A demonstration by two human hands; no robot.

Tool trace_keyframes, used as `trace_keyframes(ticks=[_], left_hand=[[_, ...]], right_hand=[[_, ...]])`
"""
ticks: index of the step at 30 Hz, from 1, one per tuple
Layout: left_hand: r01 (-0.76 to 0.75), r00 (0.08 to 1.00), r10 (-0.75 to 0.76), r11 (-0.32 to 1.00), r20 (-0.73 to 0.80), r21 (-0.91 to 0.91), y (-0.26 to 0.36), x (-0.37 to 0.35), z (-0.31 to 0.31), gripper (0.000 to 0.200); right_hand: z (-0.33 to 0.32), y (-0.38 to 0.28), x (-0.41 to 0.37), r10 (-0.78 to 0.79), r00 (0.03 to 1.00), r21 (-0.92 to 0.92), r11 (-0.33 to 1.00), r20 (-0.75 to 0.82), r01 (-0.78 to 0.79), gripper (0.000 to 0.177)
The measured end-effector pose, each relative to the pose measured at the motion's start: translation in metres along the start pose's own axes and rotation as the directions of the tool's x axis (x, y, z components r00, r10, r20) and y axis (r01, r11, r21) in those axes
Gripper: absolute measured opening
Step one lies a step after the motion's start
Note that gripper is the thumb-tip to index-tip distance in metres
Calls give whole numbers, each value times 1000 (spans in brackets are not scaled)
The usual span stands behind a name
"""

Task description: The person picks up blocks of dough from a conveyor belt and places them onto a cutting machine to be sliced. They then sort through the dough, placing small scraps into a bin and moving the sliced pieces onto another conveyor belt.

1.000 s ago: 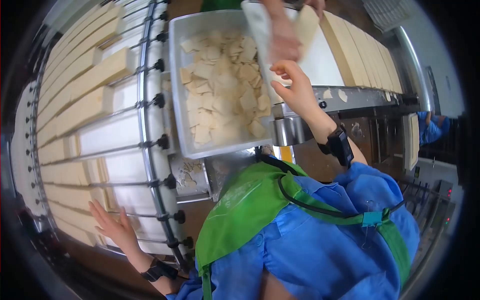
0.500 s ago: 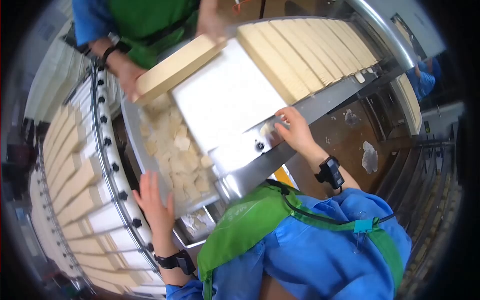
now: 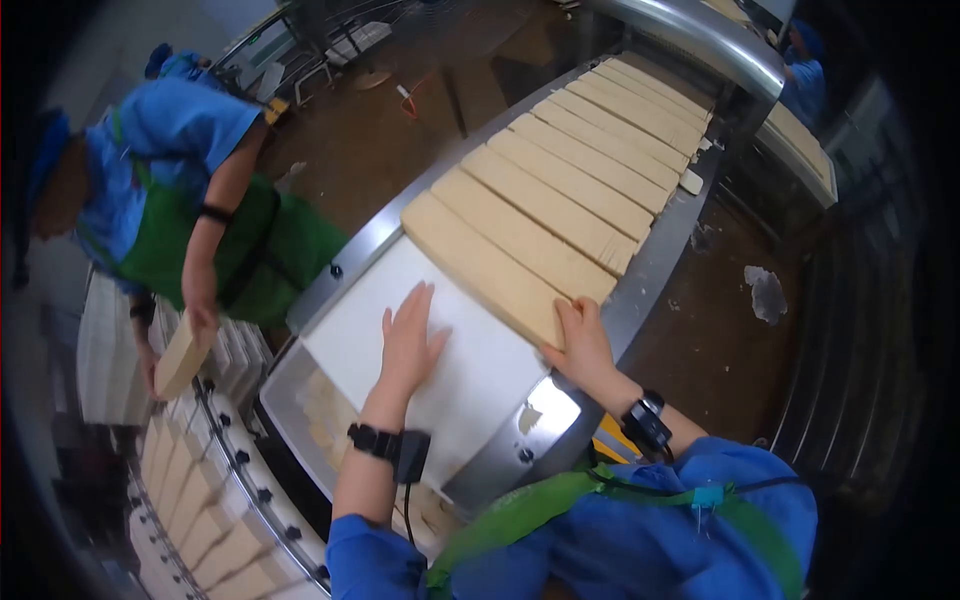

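My right hand (image 3: 582, 345) grips the near end of the closest long, pale yellow slab (image 3: 480, 265), with fingers on its top edge and the thumb at its end. Behind that one, several more such slabs lie side by side along the white conveyor belt (image 3: 465, 365). Over the bare stretch of belt, my left hand (image 3: 410, 340) is open, its fingers extended and short of the slab. Both wrists wear black bands with small devices.
On the left, a co-worker (image 3: 170, 190) in a green apron holds another slab (image 3: 183, 358) above a second line, where several slabs stand between rods along a metal rail (image 3: 240, 458). A tray of pale scraps (image 3: 325, 420) sits beside the belt. A metal arch (image 3: 690, 45) spans its far end.
My left hand has moved from beside the scrap tray to over the belt. My right hand has taken hold of the nearest slab's end. The co-worker has carried a slab to the left line.
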State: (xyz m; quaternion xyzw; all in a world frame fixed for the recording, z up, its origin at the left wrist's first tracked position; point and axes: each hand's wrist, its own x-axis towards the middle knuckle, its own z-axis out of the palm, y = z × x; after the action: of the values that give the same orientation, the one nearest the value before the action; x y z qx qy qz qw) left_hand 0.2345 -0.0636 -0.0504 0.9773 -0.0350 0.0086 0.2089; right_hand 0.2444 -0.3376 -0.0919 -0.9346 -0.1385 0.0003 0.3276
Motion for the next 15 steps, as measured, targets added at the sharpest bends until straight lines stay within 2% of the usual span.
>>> trace_keyframes(ticks=[2,4,7,10,11,13,15], left_hand=[[-17,997,15,999,-75,-33,-25,72,9,68],[0,983,5,1000,-184,26,-56,147,19,70],[68,952,-81,996,-294,-55,-80,208,25,60],[217,975,-211,971,70,-102,-74,212,18,48],[168,980,-179,978,-85,-121,-85,204,29,44],[183,973,-192,980,-128,-76,-96,177,21,44],[235,956,-234,972,-175,-16,-99,128,0,45]], right_hand=[[-4,-4,3,20,999,2,1000,32,-20,76],[-5,-7,6,25,999,-31,999,46,-23,80],[-4,-15,12,4,998,-89,996,63,2,85],[-8,-23,22,36,995,-94,995,96,-27,88],[-7,-23,24,17,996,-94,996,90,-9,87],[-8,-21,25,-30,996,-93,995,85,38,84],[-15,-21,26,-106,981,-15,994,163,110,80]])
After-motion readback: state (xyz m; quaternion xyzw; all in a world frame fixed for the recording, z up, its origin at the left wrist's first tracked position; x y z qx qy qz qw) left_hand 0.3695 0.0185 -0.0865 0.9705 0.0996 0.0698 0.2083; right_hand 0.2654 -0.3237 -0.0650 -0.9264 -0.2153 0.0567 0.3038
